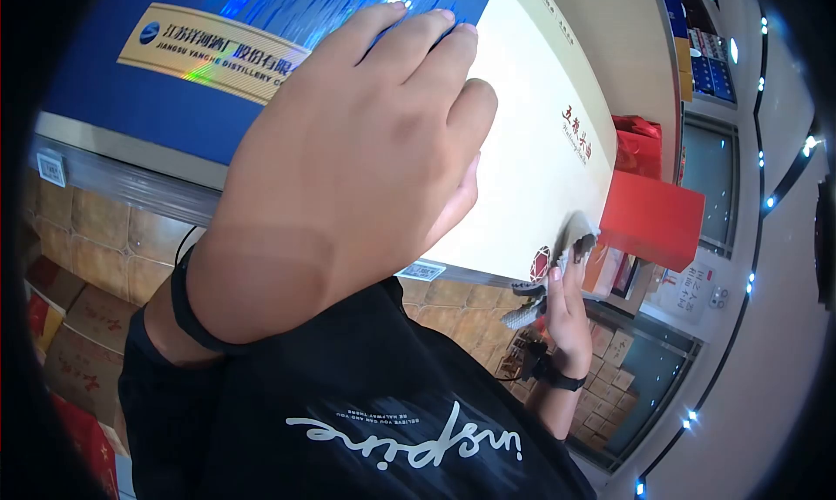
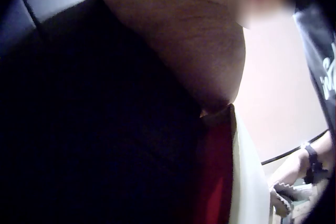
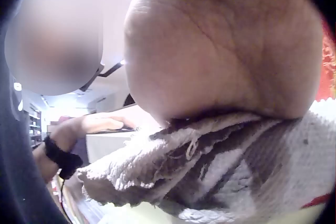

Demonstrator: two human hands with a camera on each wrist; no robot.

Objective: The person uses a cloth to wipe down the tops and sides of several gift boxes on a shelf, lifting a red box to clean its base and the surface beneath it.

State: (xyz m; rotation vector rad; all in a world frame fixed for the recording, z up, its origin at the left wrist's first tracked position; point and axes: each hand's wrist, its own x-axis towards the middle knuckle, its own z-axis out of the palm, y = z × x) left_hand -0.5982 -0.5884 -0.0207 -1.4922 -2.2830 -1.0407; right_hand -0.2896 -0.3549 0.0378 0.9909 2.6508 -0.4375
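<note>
My left hand lies back up across a blue box with shiny silver streaks and a gold label, and a cream box beside it. Its fingers are extended towards the blue box's far side; the thumb points over the cream box. In the right wrist view that hand rests flat on a box top. My right hand holds a grey-white cloth against the right end of the cream box. Bunched folds of the cloth show under the palm in the right wrist view; the fingertips are hidden there.
A red box and a red bag stand beyond the cream box. Price tags line the shelf's near edge. Cardboard cartons are stacked on the tiled floor at left, with more cartons at lower right.
</note>
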